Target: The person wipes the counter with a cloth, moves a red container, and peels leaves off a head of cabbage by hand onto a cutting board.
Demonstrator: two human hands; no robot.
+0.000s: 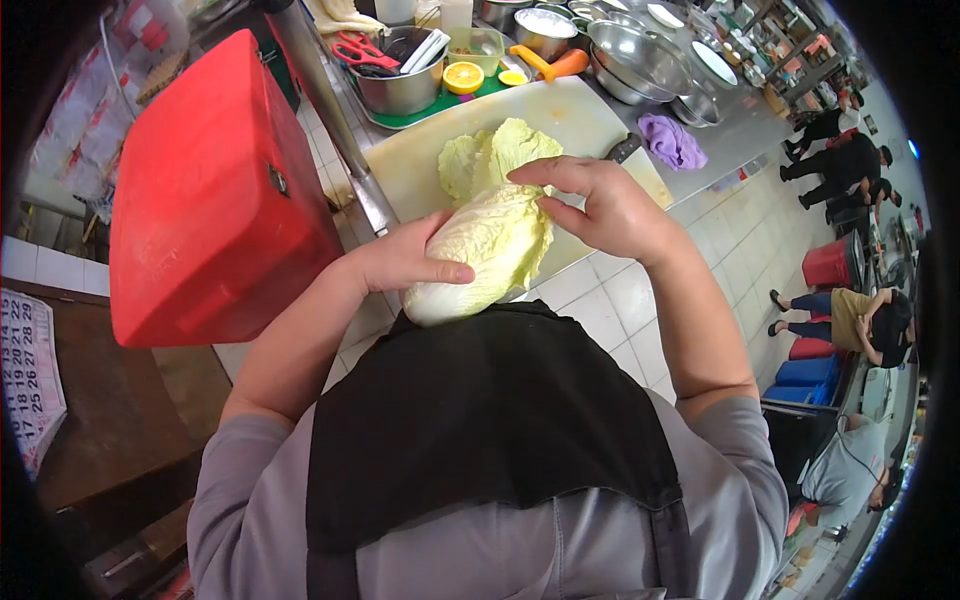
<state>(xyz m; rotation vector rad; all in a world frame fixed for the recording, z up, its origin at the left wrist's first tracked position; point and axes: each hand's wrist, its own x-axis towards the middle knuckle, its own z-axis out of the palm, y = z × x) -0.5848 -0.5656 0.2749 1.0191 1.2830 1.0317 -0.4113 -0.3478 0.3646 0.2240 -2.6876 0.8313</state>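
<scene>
A pale green napa cabbage (475, 255) is held close to my black apron, over the near edge of the cutting board (400, 165). My left hand (415, 255) grips its left side, thumb across the front. At the upper right of the head, my right hand (605, 205) has its thumb and index finger bent at the leaf edges, apparently pinching a leaf; the contact is partly hidden. Loose cabbage leaves (497, 155) lie on the board just beyond the head. A knife with a dark handle (623, 149) rests at the board's right side.
A red box (215, 200) stands at the left beside a metal post (335, 110). Behind the board are a steel pot with red scissors (400, 85), a halved orange (463, 78), an orange-handled peeler (535, 63) and steel bowls (640, 60). A purple cloth (672, 142) lies right. Several people stand far right.
</scene>
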